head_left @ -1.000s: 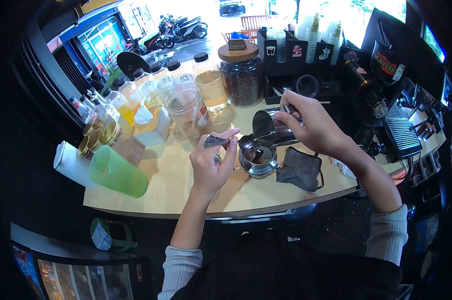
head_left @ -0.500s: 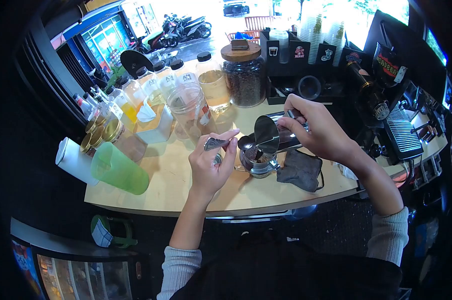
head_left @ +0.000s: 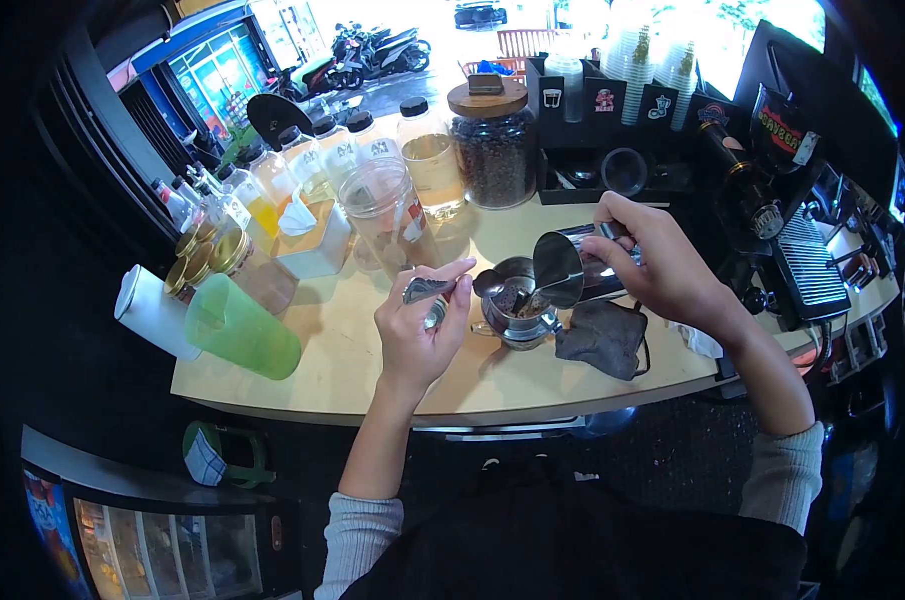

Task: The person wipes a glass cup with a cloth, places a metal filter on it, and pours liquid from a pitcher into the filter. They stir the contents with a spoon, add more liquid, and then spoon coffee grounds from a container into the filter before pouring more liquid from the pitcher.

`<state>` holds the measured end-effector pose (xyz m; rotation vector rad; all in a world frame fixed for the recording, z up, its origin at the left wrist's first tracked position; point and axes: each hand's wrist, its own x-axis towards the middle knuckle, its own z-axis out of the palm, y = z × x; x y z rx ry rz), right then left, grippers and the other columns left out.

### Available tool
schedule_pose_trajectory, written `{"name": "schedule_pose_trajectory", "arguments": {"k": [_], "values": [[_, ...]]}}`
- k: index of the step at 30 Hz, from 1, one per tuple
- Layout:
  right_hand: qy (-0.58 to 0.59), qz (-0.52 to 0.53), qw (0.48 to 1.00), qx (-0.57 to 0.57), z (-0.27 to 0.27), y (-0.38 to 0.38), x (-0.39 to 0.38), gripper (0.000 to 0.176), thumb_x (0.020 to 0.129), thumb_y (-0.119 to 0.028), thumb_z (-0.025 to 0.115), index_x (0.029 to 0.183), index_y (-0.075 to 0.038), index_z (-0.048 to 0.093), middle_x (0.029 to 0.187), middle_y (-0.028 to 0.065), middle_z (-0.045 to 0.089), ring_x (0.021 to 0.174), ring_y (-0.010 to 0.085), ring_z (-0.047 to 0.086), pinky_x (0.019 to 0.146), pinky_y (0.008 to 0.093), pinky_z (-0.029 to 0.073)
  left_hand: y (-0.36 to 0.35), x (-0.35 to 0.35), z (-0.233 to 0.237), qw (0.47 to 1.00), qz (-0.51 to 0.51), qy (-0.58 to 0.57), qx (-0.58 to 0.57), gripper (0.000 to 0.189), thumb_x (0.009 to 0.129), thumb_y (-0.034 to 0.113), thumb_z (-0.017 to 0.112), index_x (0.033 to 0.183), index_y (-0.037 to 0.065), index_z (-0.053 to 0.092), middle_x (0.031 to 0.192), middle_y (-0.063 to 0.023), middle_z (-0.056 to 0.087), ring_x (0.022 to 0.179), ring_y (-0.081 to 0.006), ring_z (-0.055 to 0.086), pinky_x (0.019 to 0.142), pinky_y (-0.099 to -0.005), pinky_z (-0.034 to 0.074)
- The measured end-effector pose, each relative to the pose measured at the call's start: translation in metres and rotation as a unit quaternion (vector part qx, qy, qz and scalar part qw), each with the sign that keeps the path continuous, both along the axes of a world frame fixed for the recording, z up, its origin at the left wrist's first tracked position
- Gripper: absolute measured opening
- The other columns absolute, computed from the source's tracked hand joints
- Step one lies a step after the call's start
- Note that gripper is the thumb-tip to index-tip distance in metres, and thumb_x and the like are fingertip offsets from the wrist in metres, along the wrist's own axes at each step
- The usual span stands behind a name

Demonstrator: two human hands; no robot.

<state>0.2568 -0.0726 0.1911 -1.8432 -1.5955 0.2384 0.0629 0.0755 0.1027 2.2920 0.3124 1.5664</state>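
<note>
A steel jug [head_left: 568, 268] is held tight in the right hand [head_left: 663, 265], with the fingers wrapped all the way around its side. The jug is tipped over, and its spout is pointed down into a small metal cup [head_left: 521, 322]. A spoon [head_left: 453, 288] is pinched by its handle between the thumb and fingers of the left hand [head_left: 418, 335]. The spoon's round end is held at the cup's rim, just beside the jug's spout.

Everything is set on a long wooden counter [head_left: 343, 350]. A black coffee machine [head_left: 813, 260] is seen at the right end. A big jar of coffee beans [head_left: 495, 150] with a wooden lid is stood at the back, well apart from the hands. A clear jar [head_left: 388, 215] is stood near the left hand. A green cup [head_left: 241, 332] is laid on its side at the left end. A dark cloth [head_left: 598, 340] is laid just beside the small metal cup, under the right wrist. The small metal cup is stood on the counter between the two hands, and something dark brown is seen inside it.
</note>
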Motion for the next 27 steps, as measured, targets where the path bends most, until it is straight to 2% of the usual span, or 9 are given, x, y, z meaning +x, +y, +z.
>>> {"name": "schedule_pose_trajectory", "arguments": {"k": [4,7,16,19,22,24,27], "values": [[0.020,-0.012,1.000,-0.006,0.001,-0.001,0.001,0.021,0.090,-0.013,0.060,0.089,0.004,0.047,0.079,0.0198,0.061,0.072,0.0263,0.062,0.066,0.0374,0.046,-0.002,-0.001,0.000,1.000,0.003,-0.006,-0.008,0.015,0.081,0.002,0.068,0.096,0.004,0.071,0.073,-0.0075,0.065,0.066,-0.0162,0.060,0.058,-0.0282,0.047],[0.016,-0.032,0.999,-0.040,0.007,0.000,0.000,0.022,0.090,-0.013,0.060,0.089,0.004,0.046,0.081,0.0199,0.061,0.078,0.0269,0.065,0.068,0.0367,0.047,-0.003,-0.001,0.000,1.000,0.004,-0.007,-0.002,0.015,0.081,0.002,0.068,0.096,0.003,0.071,0.073,-0.0075,0.065,0.066,-0.0163,0.060,0.058,-0.0283,0.047],[0.006,-0.002,1.000,0.013,0.003,0.015,0.004,0.021,0.090,-0.012,0.060,0.090,0.004,0.047,0.080,0.0203,0.060,0.077,0.0234,0.066,0.065,0.0345,0.048,-0.006,-0.003,0.000,1.000,0.006,-0.006,0.009,0.015,0.080,0.000,0.068,0.095,0.003,0.071,0.075,-0.0073,0.065,0.066,-0.0170,0.060,0.058,-0.0287,0.047],[-0.032,0.001,0.999,0.021,0.003,0.021,0.005,0.022,0.090,-0.013,0.061,0.090,0.004,0.047,0.078,0.0205,0.061,0.077,0.0242,0.067,0.063,0.0343,0.048,-0.008,-0.003,0.000,1.000,0.007,-0.005,0.010,0.015,0.080,0.000,0.068,0.095,0.003,0.071,0.075,-0.0072,0.065,0.066,-0.0177,0.060,0.059,-0.0292,0.047],[-0.030,0.011,0.999,0.035,-0.001,0.025,0.007,0.022,0.090,-0.013,0.061,0.090,0.005,0.048,0.075,0.0203,0.062,0.071,0.0237,0.065,0.062,0.0346,0.047,-0.009,-0.002,-0.001,1.000,0.004,-0.008,0.006,0.015,0.080,0.000,0.068,0.095,0.003,0.071,0.075,-0.0073,0.065,0.066,-0.0182,0.060,0.059,-0.0293,0.047],[-0.027,0.019,0.997,0.073,-0.004,0.026,0.009,0.021,0.089,-0.014,0.061,0.086,-0.001,0.045,0.061,0.0034,0.035,0.058,0.0126,0.032,0.053,0.0309,0.030,-0.010,-0.002,-0.001,1.000,0.002,-0.012,0.003,0.016,0.080,0.000,0.068,0.095,0.003,0.071,0.075,-0.0073,0.065,0.067,-0.0183,0.060,0.059,-0.0293,0.047],[-0.029,0.021,0.996,0.079,-0.005,0.024,0.009,0.021,0.089,-0.014,0.061,0.086,-0.001,0.045,0.060,0.0027,0.034,0.059,0.0121,0.031,0.052,0.0303,0.029,-0.010,-0.002,-0.001,1.000,0.006,-0.010,0.004,0.015,0.080,0.000,0.068,0.094,0.003,0.071,0.076,-0.0075,0.065,0.066,-0.0183,0.060,0.059,-0.0294,0.047]]}}
